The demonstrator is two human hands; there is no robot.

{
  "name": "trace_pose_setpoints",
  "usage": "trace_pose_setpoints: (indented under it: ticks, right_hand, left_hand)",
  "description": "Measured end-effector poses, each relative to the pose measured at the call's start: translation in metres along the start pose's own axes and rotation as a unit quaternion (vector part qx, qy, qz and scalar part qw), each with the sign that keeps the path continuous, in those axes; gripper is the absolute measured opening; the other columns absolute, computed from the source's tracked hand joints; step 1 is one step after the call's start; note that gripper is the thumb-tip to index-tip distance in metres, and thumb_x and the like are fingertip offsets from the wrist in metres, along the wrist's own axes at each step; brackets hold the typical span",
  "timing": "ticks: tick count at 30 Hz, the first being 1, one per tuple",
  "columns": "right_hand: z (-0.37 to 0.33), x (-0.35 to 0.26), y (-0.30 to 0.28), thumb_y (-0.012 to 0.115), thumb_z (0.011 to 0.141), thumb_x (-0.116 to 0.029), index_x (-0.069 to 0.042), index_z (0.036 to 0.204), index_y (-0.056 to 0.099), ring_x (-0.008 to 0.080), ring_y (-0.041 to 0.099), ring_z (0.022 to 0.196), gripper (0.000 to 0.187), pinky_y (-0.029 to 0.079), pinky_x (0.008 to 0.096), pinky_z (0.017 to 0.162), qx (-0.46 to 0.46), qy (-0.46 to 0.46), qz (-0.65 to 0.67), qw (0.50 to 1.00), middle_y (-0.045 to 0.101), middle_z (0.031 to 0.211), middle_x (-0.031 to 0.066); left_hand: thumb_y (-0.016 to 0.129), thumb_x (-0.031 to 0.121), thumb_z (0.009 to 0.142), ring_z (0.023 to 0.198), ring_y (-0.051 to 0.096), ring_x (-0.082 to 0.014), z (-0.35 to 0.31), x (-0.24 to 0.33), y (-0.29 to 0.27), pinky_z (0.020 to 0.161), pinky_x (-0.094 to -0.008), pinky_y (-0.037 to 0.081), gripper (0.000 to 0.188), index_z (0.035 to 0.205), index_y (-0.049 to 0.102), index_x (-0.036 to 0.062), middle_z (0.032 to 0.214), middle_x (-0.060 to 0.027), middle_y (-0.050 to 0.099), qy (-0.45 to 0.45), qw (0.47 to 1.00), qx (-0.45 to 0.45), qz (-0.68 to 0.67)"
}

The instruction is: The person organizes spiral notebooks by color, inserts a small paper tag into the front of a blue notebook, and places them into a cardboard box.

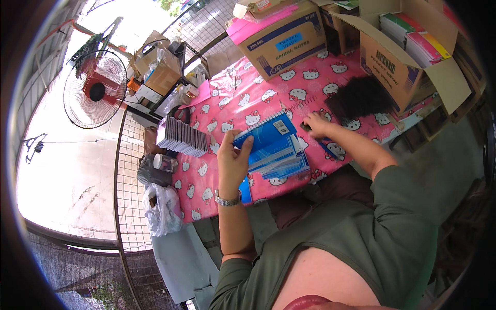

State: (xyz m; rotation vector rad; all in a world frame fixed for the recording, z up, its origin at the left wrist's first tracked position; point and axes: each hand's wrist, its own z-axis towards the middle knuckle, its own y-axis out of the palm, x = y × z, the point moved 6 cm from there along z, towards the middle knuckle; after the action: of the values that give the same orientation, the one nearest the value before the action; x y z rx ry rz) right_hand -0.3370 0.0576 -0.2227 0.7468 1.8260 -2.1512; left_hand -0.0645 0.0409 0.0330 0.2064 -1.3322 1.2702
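My left hand (235, 155) grips a blue notebook (266, 132) by its left end, thumb on top. A row of spiral loops runs along the notebook's upper edge. Below it lies a fanned stack of blue notebooks (284, 164) on the pink table cloth. My right hand (317, 125) is closed just right of the held notebook, around something small and dark that I cannot make out. A blue item (333, 150) lies under my right wrist, partly hidden. Beyond the notebook rests a loose wire coil (300, 104), and a heap of black coils (359, 98) sits to the right.
A packed row of notebooks (181, 136) stands at the table's left. Behind are a closed carton (281, 44) and, at right, an open carton (387, 67) of colourful pads. A fan (95, 90), a plastic bag (161, 209) and a lidded jar (164, 163) are on the left.
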Motion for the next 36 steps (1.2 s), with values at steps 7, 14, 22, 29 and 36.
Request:
trace_pose_setpoints:
  ticks: [7, 14, 22, 29, 36]
  right_hand:
    - [0.021, -0.195, -0.18, 0.06, 0.093, -0.035, -0.004, 0.097, 0.068, 0.032, 0.065, 0.099, 0.032, 0.051, 0.042, 0.085, -0.242, -0.201, 0.217, 0.924, 0.068, 0.096, 0.0164]
    - [-0.025, -0.265, -0.233, 0.067, 0.087, -0.03, -0.004, 0.084, 0.068, 0.0306, 0.066, 0.091, 0.026, 0.052, 0.0429, 0.08, -0.108, -0.347, -0.14, 0.921, 0.068, 0.089, 0.0117]
    - [-0.023, -0.26, -0.215, 0.07, 0.084, -0.025, -0.003, 0.092, 0.068, 0.0311, 0.065, 0.097, 0.023, 0.05, 0.0435, 0.085, -0.046, -0.309, -0.082, 0.947, 0.068, 0.09, 0.0127]
    - [0.026, -0.196, -0.203, 0.052, 0.095, -0.02, -0.004, 0.126, 0.064, 0.0231, 0.063, 0.108, 0.037, 0.049, 0.0364, 0.093, -0.308, -0.316, 0.242, 0.864, 0.066, 0.124, 0.0145]
    - [-0.005, -0.022, 0.007, 0.073, 0.079, -0.052, -0.004, 0.142, 0.048, 0.04, 0.033, 0.142, 0.083, 0.035, 0.0516, 0.112, -0.18, 0.132, -0.131, 0.966, 0.032, 0.151, 0.0302]
  left_hand:
    - [0.067, 0.015, 0.095, 0.063, 0.051, -0.0048, -0.006, -0.009, -0.003, 0.055, -0.0221, 0.043, 0.018, 0.103, 0.059, 0.0014, 0.075, 0.0, 0.059, -0.017, 1.0, -0.016, 0.021]
    - [0.066, 0.018, 0.096, 0.063, 0.055, -0.0052, -0.001, 0.001, 0.002, 0.056, -0.021, 0.045, 0.019, 0.102, 0.06, 0.0008, 0.076, -0.0001, 0.06, -0.044, 0.999, -0.018, 0.009]
    - [0.066, 0.019, 0.096, 0.059, 0.055, -0.0051, -0.002, 0.004, -0.001, 0.052, -0.0213, 0.045, 0.018, 0.099, 0.061, 0.0014, 0.074, -0.0009, 0.061, -0.035, 0.998, 0.025, 0.051]
    - [0.068, 0.019, 0.094, 0.054, 0.047, -0.0047, -0.005, 0.002, 0.001, 0.048, -0.0225, 0.036, 0.018, 0.094, 0.061, 0.0018, 0.066, -0.0013, 0.057, 0.027, 0.997, 0.056, 0.043]
    - [0.069, 0.016, 0.093, 0.062, 0.055, -0.0047, -0.011, 0.0, -0.007, 0.051, -0.0204, 0.042, 0.017, 0.097, 0.063, 0.0008, 0.071, -0.0009, 0.061, -0.037, 0.998, 0.046, -0.007]
